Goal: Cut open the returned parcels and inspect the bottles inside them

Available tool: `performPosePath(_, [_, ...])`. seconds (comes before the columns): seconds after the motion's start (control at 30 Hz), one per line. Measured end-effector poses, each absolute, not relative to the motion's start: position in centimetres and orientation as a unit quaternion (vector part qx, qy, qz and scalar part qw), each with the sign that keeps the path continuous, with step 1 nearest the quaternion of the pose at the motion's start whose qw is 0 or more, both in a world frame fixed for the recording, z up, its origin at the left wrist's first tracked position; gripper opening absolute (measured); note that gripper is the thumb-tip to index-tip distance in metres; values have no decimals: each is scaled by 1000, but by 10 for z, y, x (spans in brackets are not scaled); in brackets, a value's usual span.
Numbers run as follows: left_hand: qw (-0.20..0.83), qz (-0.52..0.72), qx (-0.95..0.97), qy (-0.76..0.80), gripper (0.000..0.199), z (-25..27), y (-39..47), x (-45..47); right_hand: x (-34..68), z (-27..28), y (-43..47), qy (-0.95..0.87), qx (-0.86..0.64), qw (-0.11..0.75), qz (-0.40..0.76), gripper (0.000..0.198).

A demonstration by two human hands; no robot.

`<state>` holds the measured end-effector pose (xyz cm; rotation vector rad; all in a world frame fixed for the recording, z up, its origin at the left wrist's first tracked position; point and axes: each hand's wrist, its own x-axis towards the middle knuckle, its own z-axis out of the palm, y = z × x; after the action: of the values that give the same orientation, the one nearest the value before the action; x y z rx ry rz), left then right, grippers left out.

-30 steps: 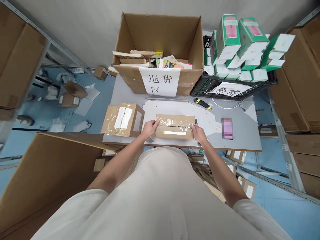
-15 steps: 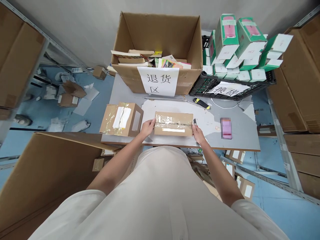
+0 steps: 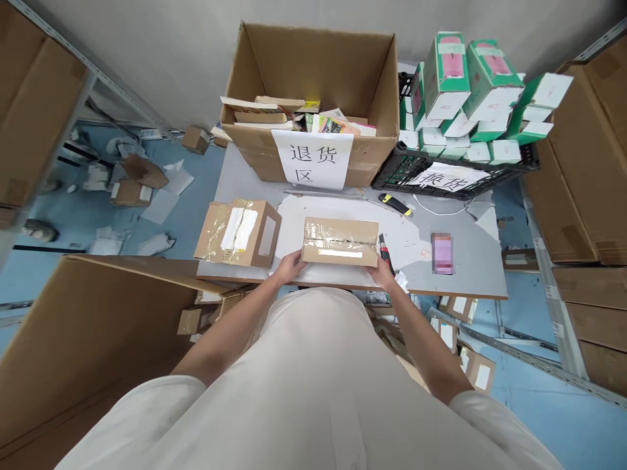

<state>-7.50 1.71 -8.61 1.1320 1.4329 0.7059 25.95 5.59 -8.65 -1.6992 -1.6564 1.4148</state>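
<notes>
Between my two hands is a small taped cardboard box (image 3: 340, 240) with a white label strip along its near side. My left hand (image 3: 290, 266) grips its near left corner, and my right hand (image 3: 381, 273) grips the near right corner, fingers partly hidden under the box. Just right of the box lies a red and black utility knife (image 3: 386, 253), close to my right hand. A larger taped cardboard box (image 3: 240, 233) with a white label stands on the table to the left.
At the back of the table (image 3: 470, 277) stand a big open carton (image 3: 313, 156) of books and a black crate (image 3: 455, 186) piled with green-white boxes. A yellow-black utility knife (image 3: 395, 204) and a pink blurred item (image 3: 443, 253) lie rightward. A large open carton (image 3: 98, 352) stands at lower left.
Both hands have slid nearer, from the box's sides to its near corners. The near side of the box now looks slightly raised, and more of the red utility knife shows.
</notes>
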Motion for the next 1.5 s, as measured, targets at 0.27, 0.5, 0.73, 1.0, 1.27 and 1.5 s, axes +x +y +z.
performPosePath(0.27, [446, 259, 546, 660, 46, -46, 38, -80, 263, -58, 70, -625, -612, 148, 462, 36])
performPosePath(0.5, [385, 160, 543, 729, 48, -51, 57, -68, 249, -56, 75, -623, -670, 76, 396, 51])
performPosePath(0.73, [394, 158, 532, 733, 50, -61, 63, -70, 252, -65, 77, -599, -675, 80, 424, 57])
performPosePath(1.0, [538, 260, 434, 674, 50, -87, 27, -89, 278, -81, 37, -537, -653, 143, 514, 54])
performPosePath(1.27, [546, 222, 522, 617, 51, -92, -4, -78, 260, -93, 13, -606, -606, 144, 494, 66])
performPosePath(1.5, [470, 221, 548, 655, 35, -56, 11, -74, 258, -58, 41, -645, -613, 109, 444, 39])
